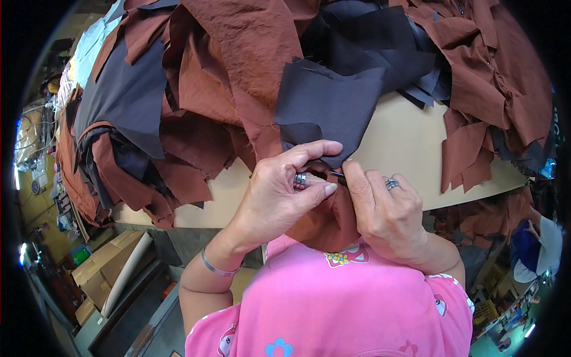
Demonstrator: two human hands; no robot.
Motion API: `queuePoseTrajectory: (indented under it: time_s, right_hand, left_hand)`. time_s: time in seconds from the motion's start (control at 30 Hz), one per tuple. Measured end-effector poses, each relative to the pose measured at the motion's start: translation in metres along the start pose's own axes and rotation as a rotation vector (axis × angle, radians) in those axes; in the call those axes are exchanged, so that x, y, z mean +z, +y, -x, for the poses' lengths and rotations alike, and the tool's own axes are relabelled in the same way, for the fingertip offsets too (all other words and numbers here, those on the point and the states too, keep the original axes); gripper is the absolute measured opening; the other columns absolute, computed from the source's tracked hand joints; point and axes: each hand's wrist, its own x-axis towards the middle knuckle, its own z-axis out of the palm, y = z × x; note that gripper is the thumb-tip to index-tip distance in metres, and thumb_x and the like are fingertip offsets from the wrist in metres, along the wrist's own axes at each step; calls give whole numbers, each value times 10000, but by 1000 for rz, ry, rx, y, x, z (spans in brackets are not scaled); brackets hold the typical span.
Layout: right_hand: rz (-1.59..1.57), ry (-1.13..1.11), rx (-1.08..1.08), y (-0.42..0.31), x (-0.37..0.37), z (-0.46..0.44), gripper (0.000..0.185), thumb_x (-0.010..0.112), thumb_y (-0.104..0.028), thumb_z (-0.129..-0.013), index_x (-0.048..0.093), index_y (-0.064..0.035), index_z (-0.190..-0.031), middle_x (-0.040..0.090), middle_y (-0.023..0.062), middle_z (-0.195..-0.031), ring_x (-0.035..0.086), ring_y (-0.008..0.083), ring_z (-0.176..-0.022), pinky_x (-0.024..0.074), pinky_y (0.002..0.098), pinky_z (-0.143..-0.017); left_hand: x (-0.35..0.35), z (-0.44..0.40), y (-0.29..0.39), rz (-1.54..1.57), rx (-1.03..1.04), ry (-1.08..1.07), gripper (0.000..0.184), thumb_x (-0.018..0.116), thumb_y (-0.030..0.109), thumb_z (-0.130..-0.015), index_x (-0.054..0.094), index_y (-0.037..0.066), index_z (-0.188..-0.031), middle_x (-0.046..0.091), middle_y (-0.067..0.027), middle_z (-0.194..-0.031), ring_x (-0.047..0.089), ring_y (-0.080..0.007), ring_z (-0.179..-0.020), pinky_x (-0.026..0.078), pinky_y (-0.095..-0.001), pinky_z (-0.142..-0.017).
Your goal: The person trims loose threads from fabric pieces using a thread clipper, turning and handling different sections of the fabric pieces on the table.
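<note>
My left hand [279,193], with rings on a finger, pinches a piece of cloth near the table's front edge. That cloth shows as a rust-brown part [326,225] hanging toward my body and a dark grey part [333,104] spread away over the table. Close against its fingertips is my right hand [383,208], closed, also with a ring. A thin dark tool [338,175] sticks out from the right fingers toward the cloth; its kind cannot be made out. The exact spot where tool and cloth meet is partly hidden by my fingers.
Heaps of rust-brown cloth [238,53] and dark grey cloth [122,98] cover much of the tan tabletop [395,143]. More brown pieces [482,89] lie at the right. Below left are cardboard boxes [107,265]. Another person's arm [534,220] shows at the far right.
</note>
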Motion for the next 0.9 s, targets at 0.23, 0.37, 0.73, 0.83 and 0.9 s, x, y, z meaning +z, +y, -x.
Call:
queuePoseTrajectory:
  time_s: [0.23, 0.37, 0.73, 0.83, 0.9]
  right_hand:
    - [28, -56, -34, 0, -3, 0, 342, 535, -145, -726, 536, 37, -1015, 387, 13, -635, 427, 82, -466, 350, 233, -471]
    - [-28, -125, 3, -1, -4, -2, 349, 538, -142, -727, 521, 40, -1024, 407, 19, -642, 458, 89, -473, 367, 239, -477]
    - [-33, -67, 6, -2, -3, -3, 363, 546, -152, -723, 522, 41, -1030, 425, 25, -654, 472, 97, -478, 377, 241, -484]
    - [-7, -78, -15, -2, -3, -3, 351, 544, -157, -722, 529, 40, -1012, 427, 25, -654, 469, 99, -473, 375, 240, -483]
    - [-18, -80, -17, -1, -3, -3, 340, 543, -160, -722, 533, 38, -998, 428, 24, -654, 467, 98, -471, 371, 237, -482]
  left_hand:
    - [2, -1, 2, -55, -29, -5, 387, 549, -78, -773, 478, -60, -1153, 562, -70, -913, 593, -73, -773, 473, -178, -712]
    - [2, -2, 0, -92, -34, 22, 388, 551, -79, -766, 483, -60, -1148, 569, -67, -891, 591, -68, -764, 474, -177, -704]
    - [0, 0, -1, -21, -29, 20, 397, 555, -83, -761, 484, -53, -1151, 567, -62, -895, 581, -58, -761, 467, -170, -692]
    - [1, 0, -1, -52, -11, 24, 402, 559, -84, -760, 485, -49, -1153, 560, -53, -885, 570, -50, -743, 458, -167, -674]
    - [1, -1, -3, -36, -5, 24, 401, 562, -83, -759, 489, -46, -1151, 555, -45, -875, 561, -45, -734, 452, -166, -666]
